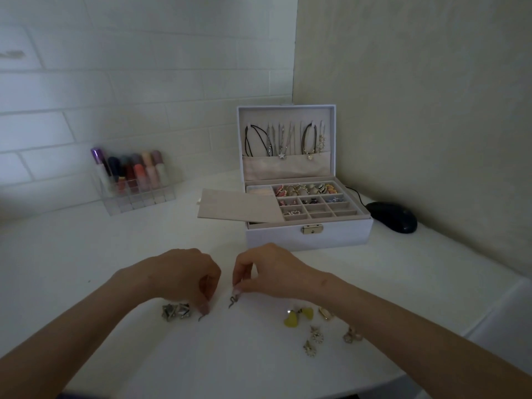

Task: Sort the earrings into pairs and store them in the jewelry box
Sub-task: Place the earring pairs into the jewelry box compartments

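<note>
A: How many earrings?
B: Left hand (184,276) pinches one small dark earring (200,317), mostly hidden; right hand (264,269) pinches one twisted earring (232,301). Two silver earrings (176,311) lie just left of the left fingers. Two yellow earrings (296,315) and two flower earrings (312,338) lie right of the right fingers.
A: The jewelry box (309,234)?
B: Open, beyond the fingers.

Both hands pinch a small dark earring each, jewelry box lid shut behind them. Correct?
No. The jewelry box lid stands open, with necklaces hanging inside it; the head view shows this. The left hand and right hand do each pinch a small dark earring.
</note>
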Action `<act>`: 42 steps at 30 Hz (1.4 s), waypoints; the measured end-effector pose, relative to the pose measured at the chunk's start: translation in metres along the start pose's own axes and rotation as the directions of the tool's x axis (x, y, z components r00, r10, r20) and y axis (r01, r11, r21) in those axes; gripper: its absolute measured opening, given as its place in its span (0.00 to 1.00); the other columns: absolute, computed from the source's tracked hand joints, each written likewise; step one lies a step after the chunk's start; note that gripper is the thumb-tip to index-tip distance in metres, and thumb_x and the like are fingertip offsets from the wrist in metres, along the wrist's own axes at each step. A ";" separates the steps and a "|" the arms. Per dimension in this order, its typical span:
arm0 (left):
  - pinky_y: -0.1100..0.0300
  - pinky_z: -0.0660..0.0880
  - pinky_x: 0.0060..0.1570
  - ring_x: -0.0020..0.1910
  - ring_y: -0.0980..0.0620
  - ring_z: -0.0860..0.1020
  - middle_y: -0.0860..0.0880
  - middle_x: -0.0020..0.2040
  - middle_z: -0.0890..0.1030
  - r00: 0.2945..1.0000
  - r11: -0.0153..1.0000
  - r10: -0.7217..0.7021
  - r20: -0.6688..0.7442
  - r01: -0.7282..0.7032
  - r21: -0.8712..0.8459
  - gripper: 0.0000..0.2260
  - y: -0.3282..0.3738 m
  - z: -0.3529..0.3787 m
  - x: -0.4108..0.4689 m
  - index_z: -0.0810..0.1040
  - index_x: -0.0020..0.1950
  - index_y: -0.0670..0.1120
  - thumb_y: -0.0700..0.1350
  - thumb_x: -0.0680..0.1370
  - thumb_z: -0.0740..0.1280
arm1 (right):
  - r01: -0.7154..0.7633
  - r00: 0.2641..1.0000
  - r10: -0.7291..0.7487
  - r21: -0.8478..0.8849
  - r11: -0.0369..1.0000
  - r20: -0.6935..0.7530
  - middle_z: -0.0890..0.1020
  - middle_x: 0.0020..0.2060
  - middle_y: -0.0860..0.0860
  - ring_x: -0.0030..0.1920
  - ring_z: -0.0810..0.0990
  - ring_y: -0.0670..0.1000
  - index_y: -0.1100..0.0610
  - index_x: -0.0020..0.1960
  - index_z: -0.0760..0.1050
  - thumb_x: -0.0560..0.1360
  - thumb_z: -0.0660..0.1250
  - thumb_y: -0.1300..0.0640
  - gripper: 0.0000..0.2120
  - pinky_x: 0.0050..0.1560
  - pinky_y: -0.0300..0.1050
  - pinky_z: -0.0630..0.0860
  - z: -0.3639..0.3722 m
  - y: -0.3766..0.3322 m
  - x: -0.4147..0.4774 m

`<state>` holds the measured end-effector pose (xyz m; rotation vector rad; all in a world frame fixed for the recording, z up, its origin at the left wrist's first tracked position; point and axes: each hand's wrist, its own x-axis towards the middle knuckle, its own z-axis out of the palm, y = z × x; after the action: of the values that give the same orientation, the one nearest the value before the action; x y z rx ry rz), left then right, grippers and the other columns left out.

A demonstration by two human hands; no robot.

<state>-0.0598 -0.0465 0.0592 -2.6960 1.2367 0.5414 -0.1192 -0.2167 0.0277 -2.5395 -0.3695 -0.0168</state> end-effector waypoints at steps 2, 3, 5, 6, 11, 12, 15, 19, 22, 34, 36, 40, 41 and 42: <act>0.66 0.68 0.42 0.43 0.58 0.74 0.59 0.39 0.75 0.998 1.000 0.019 -0.052 -0.020 -0.019 0.08 0.002 -0.002 0.002 0.73 0.41 0.55 0.53 0.70 0.72 | -0.004 1.000 0.004 0.001 1.000 -0.004 0.82 0.44 0.49 0.37 0.75 0.40 0.53 0.46 0.81 0.70 0.72 0.54 0.06 0.41 0.38 0.74 -0.002 0.002 -0.001; 0.66 0.69 0.42 0.42 0.59 0.74 0.60 0.39 0.75 0.995 0.999 0.032 -0.089 -0.035 -0.035 0.08 0.003 -0.004 0.004 0.74 0.42 0.55 0.53 0.71 0.71 | -0.011 1.000 0.011 -0.006 1.000 -0.005 0.82 0.44 0.48 0.34 0.73 0.39 0.53 0.46 0.80 0.71 0.71 0.54 0.06 0.38 0.33 0.70 -0.004 0.004 -0.001; 0.66 0.71 0.43 0.41 0.60 0.74 0.59 0.40 0.76 0.982 0.995 0.063 -0.178 -0.077 -0.070 0.06 0.006 -0.008 0.007 0.75 0.43 0.54 0.52 0.72 0.70 | -0.026 1.000 0.026 -0.004 1.000 -0.018 0.82 0.44 0.47 0.32 0.71 0.35 0.53 0.46 0.80 0.71 0.71 0.54 0.05 0.34 0.29 0.65 -0.011 0.007 -0.003; 0.66 0.72 0.44 0.41 0.61 0.75 0.59 0.41 0.77 0.971 0.991 0.082 -0.223 -0.103 -0.084 0.05 0.009 -0.011 0.009 0.76 0.44 0.54 0.52 0.72 0.70 | -0.030 0.999 0.030 0.005 1.000 -0.033 0.82 0.43 0.46 0.32 0.71 0.34 0.53 0.46 0.80 0.71 0.71 0.54 0.05 0.34 0.28 0.64 -0.015 0.009 -0.004; 0.61 0.76 0.46 0.40 0.58 0.77 0.54 0.41 0.80 0.899 0.958 0.111 -0.423 -0.210 -0.195 0.05 0.022 -0.027 0.024 0.76 0.42 0.52 0.45 0.72 0.71 | -0.073 0.985 0.078 0.037 0.997 -0.153 0.81 0.39 0.44 0.32 0.72 0.33 0.54 0.44 0.80 0.70 0.72 0.56 0.04 0.34 0.29 0.66 -0.045 0.022 -0.008; 0.59 0.76 0.47 0.41 0.57 0.78 0.53 0.41 0.81 0.880 0.951 0.119 -0.459 -0.234 -0.203 0.05 0.025 -0.030 0.029 0.76 0.41 0.51 0.45 0.72 0.71 | -0.089 0.979 0.098 0.058 0.994 -0.180 0.81 0.39 0.45 0.32 0.73 0.34 0.54 0.43 0.80 0.69 0.73 0.57 0.04 0.34 0.29 0.66 -0.050 0.026 -0.008; 0.55 0.75 0.46 0.41 0.54 0.78 0.51 0.41 0.81 0.837 0.944 0.118 -0.534 -0.262 -0.202 0.06 0.029 -0.038 0.044 0.75 0.40 0.51 0.44 0.71 0.72 | -0.145 0.950 0.182 0.156 0.977 -0.254 0.82 0.36 0.46 0.32 0.75 0.37 0.54 0.42 0.80 0.69 0.73 0.58 0.03 0.33 0.29 0.69 -0.066 0.035 -0.009; 0.58 0.74 0.44 0.40 0.53 0.78 0.51 0.39 0.81 0.794 0.928 0.084 -0.602 -0.283 -0.243 0.08 0.037 -0.048 0.061 0.74 0.38 0.52 0.42 0.71 0.72 | -0.183 0.917 0.251 0.231 0.956 -0.310 0.79 0.31 0.44 0.27 0.75 0.33 0.55 0.39 0.78 0.69 0.73 0.61 0.05 0.26 0.25 0.67 -0.085 0.047 -0.012; 0.57 0.75 0.45 0.41 0.52 0.78 0.51 0.39 0.80 0.762 0.906 0.066 -0.645 -0.316 -0.281 0.05 0.046 -0.058 0.077 0.77 0.40 0.48 0.40 0.70 0.71 | -0.212 0.875 0.307 0.273 0.938 -0.374 0.80 0.33 0.46 0.29 0.76 0.36 0.53 0.35 0.76 0.68 0.74 0.62 0.08 0.31 0.28 0.71 -0.098 0.059 -0.012; 0.73 0.70 0.40 0.42 0.56 0.76 0.50 0.43 0.79 0.780 0.868 0.035 -0.625 -0.333 -0.367 0.04 0.068 -0.085 0.147 0.78 0.44 0.45 0.37 0.72 0.69 | -0.353 0.734 0.462 0.302 0.886 -0.497 0.81 0.39 0.51 0.41 0.78 0.47 0.57 0.41 0.76 0.69 0.72 0.61 0.05 0.43 0.38 0.75 -0.122 0.101 0.001; 0.74 0.69 0.37 0.43 0.57 0.75 0.50 0.44 0.79 0.806 0.868 0.047 -0.590 -0.324 -0.375 0.05 0.070 -0.086 0.157 0.79 0.45 0.43 0.36 0.72 0.70 | -0.350 0.734 0.458 0.299 0.888 -0.502 0.80 0.39 0.50 0.41 0.78 0.47 0.56 0.40 0.76 0.69 0.73 0.61 0.05 0.43 0.38 0.74 -0.122 0.106 0.003; 0.62 0.75 0.46 0.45 0.52 0.78 0.49 0.43 0.79 0.821 0.878 0.059 -0.567 -0.313 -0.362 0.07 0.073 -0.084 0.172 0.77 0.42 0.47 0.36 0.71 0.70 | -0.344 0.736 0.454 0.300 0.890 -0.502 0.82 0.38 0.51 0.42 0.80 0.50 0.55 0.38 0.76 0.68 0.74 0.61 0.07 0.47 0.44 0.77 -0.123 0.116 0.004; 0.59 0.75 0.47 0.46 0.51 0.78 0.50 0.43 0.79 0.821 0.888 0.070 -0.567 -0.310 -0.339 0.07 0.073 -0.084 0.174 0.76 0.41 0.49 0.37 0.71 0.69 | -0.341 0.743 0.450 0.298 0.891 -0.495 0.82 0.38 0.52 0.42 0.80 0.51 0.55 0.37 0.76 0.67 0.74 0.61 0.07 0.47 0.44 0.77 -0.123 0.117 0.005; 0.57 0.75 0.48 0.47 0.51 0.78 0.50 0.44 0.79 0.819 0.903 0.084 -0.568 -0.303 -0.304 0.07 0.073 -0.083 0.174 0.75 0.41 0.50 0.39 0.71 0.69 | -0.334 0.753 0.442 0.294 0.895 -0.488 0.82 0.38 0.52 0.42 0.81 0.51 0.54 0.36 0.76 0.67 0.74 0.61 0.08 0.47 0.44 0.77 -0.123 0.118 0.005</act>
<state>0.0121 -0.2397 0.0743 -3.2106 1.7223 0.0043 -0.0748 -0.3766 0.0676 -2.2421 0.3774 -0.5133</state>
